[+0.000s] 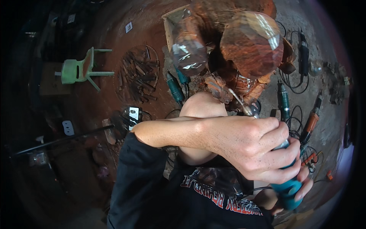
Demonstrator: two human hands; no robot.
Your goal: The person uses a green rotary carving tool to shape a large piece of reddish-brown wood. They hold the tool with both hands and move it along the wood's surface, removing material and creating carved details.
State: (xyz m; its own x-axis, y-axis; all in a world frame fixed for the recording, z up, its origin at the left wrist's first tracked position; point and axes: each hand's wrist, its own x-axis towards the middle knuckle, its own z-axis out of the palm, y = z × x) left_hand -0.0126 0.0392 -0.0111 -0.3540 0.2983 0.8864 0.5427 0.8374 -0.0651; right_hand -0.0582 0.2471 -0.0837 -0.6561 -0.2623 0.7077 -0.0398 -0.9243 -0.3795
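Observation:
A teal die grinder [290, 187] with a thin metal bit is held in both hands over my lap. My left hand [263, 150] wraps round its front part, fingers closed. My right hand [304, 187], mostly hidden behind the left hand and the tool, has its fingers curled round the rear of the body. The bit [237, 98] points up and left at the lower part of a reddish-brown wood carving [249, 47]; whether it touches cannot be told. The carving has large rounded, shiny parts and rough, grooved sections. My bare knee [204, 106] is just below it.
More teal grinders [174, 89] [283, 100] lie either side of the carving. At right are a black tool [303, 57], an orange-bodied tool [310, 124] and tangled cables. Several wood sticks [137, 74] lie heaped at left, near a tipped green plastic chair [82, 70].

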